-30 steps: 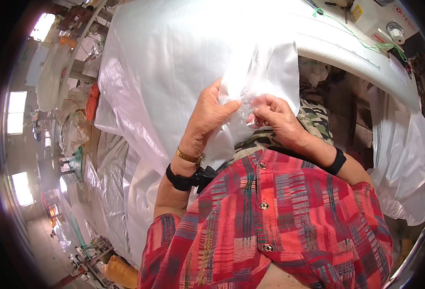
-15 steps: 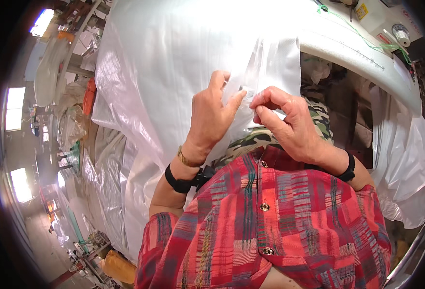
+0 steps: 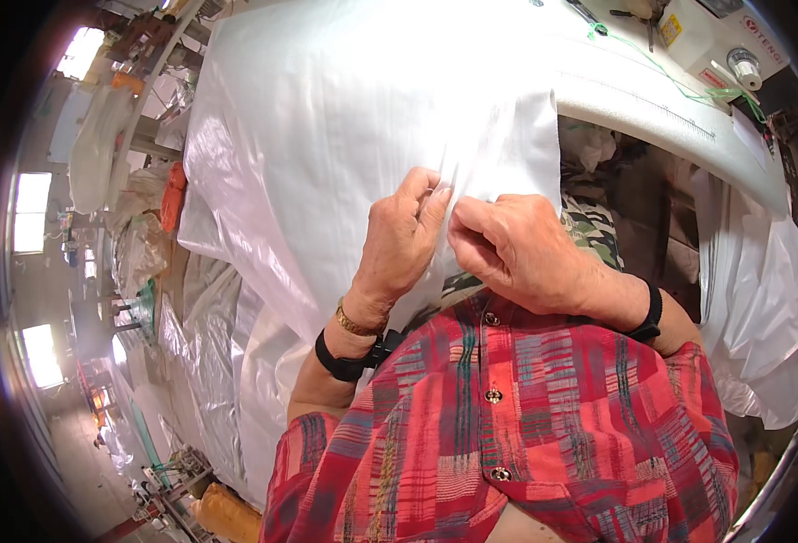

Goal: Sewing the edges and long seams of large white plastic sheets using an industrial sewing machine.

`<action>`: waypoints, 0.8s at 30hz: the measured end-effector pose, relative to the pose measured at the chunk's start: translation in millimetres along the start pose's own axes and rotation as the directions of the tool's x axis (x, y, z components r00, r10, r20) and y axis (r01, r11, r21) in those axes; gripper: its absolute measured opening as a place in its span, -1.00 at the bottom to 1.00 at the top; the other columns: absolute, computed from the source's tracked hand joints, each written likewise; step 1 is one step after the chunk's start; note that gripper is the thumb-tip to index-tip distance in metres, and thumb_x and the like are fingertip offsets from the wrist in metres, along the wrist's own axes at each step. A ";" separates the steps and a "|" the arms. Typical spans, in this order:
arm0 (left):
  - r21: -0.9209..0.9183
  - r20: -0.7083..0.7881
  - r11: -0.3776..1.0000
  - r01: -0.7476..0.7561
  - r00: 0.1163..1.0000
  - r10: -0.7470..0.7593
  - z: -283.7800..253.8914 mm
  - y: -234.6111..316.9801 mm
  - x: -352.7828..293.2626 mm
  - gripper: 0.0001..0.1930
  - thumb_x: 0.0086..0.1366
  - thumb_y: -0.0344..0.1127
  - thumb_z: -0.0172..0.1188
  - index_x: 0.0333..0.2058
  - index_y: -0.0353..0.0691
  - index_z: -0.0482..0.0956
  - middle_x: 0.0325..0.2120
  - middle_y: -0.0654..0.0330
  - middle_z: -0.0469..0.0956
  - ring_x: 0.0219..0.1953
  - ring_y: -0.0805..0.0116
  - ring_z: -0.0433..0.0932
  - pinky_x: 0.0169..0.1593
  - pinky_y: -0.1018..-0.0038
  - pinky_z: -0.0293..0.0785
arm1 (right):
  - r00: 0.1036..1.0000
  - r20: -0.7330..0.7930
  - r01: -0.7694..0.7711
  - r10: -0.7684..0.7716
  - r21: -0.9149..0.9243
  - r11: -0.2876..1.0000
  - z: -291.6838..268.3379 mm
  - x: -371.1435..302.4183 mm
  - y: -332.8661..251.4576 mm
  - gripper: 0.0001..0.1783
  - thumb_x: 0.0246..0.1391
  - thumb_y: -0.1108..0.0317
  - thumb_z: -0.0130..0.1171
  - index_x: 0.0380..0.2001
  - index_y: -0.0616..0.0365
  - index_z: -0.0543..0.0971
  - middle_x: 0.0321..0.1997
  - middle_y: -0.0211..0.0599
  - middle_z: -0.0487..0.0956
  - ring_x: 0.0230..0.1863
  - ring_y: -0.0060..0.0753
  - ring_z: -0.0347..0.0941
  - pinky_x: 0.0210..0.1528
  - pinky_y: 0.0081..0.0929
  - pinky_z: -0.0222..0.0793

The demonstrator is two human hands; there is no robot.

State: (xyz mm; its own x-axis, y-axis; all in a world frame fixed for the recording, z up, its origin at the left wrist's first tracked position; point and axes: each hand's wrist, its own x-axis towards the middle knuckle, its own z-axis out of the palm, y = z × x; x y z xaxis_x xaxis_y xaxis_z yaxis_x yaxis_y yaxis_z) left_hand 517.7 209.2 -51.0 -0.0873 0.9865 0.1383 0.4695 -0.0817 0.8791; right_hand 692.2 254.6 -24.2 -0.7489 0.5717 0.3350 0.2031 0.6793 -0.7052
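Draping over the white table (image 3: 634, 119) and off its near edge: your white sheet (image 3: 318, 136). Left hand (image 3: 405, 237) looks pinched on a crease, thumb to forefinger; right hand (image 3: 527, 253) curled, can't tell what's inside. Likely light, limp, slippery; grip folded material near the hem. Red lettering and yellow label (image 3: 670, 30) on the white box (image 3: 699, 47) atop the table, plus ruler markings (image 3: 662, 108).

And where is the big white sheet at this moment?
In the head view, the white sheet fills the upper centre, reaching down to the left hand and right hand, with the ruler-marked table edge to its right.
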 end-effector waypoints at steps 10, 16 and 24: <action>-0.209 0.059 0.976 0.063 0.997 -0.052 -5.2 -4.8 3.5 -0.80 0.39 -0.34 0.08 -0.30 -0.39 0.52 -0.59 0.38 0.42 -0.47 0.61 0.33 -0.41 0.57 0.31 | 0.997 0.063 -0.044 0.040 0.066 0.997 16.4 2.4 7.7 -0.90 0.04 0.40 0.16 -0.42 0.17 0.46 -0.67 -0.09 0.47 -0.59 0.05 0.47 -0.51 -0.15 0.35; -0.416 0.125 0.886 0.207 0.978 -0.170 -4.9 -10.9 9.2 -0.79 0.37 -0.26 0.15 -0.28 -0.32 0.53 -0.57 0.44 0.43 -0.50 0.69 0.29 -0.46 0.66 0.23 | 0.994 0.109 -0.008 0.009 -0.008 1.000 20.5 2.9 4.0 -0.81 0.07 0.32 0.14 -0.44 0.21 0.43 -0.69 -0.06 0.47 -0.58 0.09 0.48 -0.48 -0.04 0.37; -0.397 0.089 0.906 0.145 0.989 -0.119 -26.0 -15.0 24.8 -0.85 0.33 -0.35 0.19 -0.37 -0.31 0.51 -0.57 0.44 0.43 -0.49 0.72 0.30 -0.44 0.67 0.22 | 0.930 -0.366 0.084 -0.025 0.146 0.986 -6.7 16.6 17.7 -0.71 0.11 0.43 0.20 -0.08 0.24 0.55 -0.29 -0.20 0.58 -0.29 -0.34 0.52 -0.17 -0.44 0.44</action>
State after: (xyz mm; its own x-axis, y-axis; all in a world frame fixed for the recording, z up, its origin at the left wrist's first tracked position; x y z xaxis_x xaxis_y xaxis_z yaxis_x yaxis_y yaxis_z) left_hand 485.6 231.2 -48.9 -0.0638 0.9979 -0.0091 0.0636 0.0132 0.9979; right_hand 687.6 279.3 -26.9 -0.4707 0.6833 0.5581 0.0450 0.6503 -0.7583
